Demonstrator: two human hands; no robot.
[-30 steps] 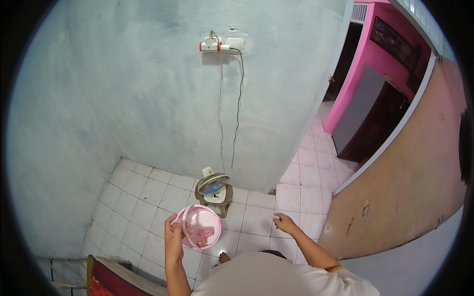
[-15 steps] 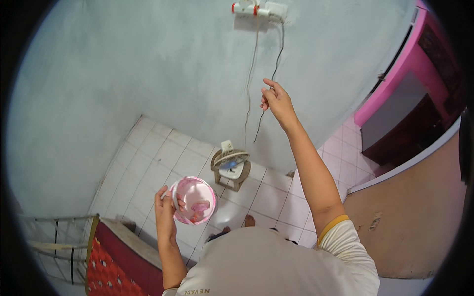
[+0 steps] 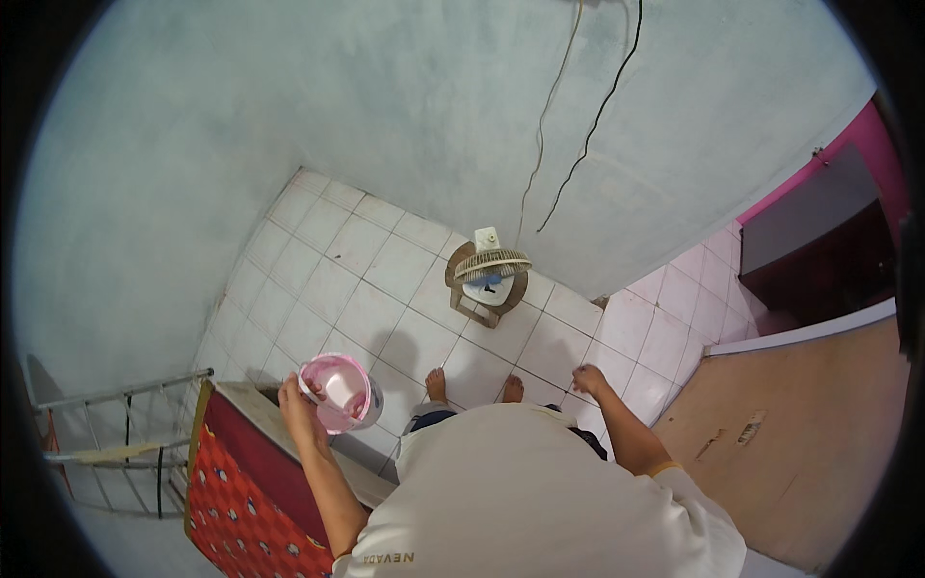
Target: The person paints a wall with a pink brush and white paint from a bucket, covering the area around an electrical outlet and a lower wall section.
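A small bucket [image 3: 333, 360], white with a pink rim and pink inside, is at my left side, slightly tilted. My left hand [image 3: 297, 401] is closed on its left side, some fingers reaching inside the rim. Something pinkish lies in the bucket, too small to make out. My right hand [image 3: 587, 379] hangs low at my right side, above the tiles. Its fingers are loosely bent and apart, and I see nothing in them.
An electric fan [image 3: 491, 264] stands on a wooden stool [image 3: 475, 310] by the wall. Two cables [image 3: 590, 135] hang down the wall. A red patterned bed or mattress [image 3: 241, 491] and a metal ladder [image 3: 125, 395] are at left. A brown panel [image 3: 780, 433] stands at right near a pink doorway [image 3: 882, 144].
My right hand has dropped from in front of the wall cables to low beside my body. My left hand and the bucket have shifted slightly left. The view has tipped further down.
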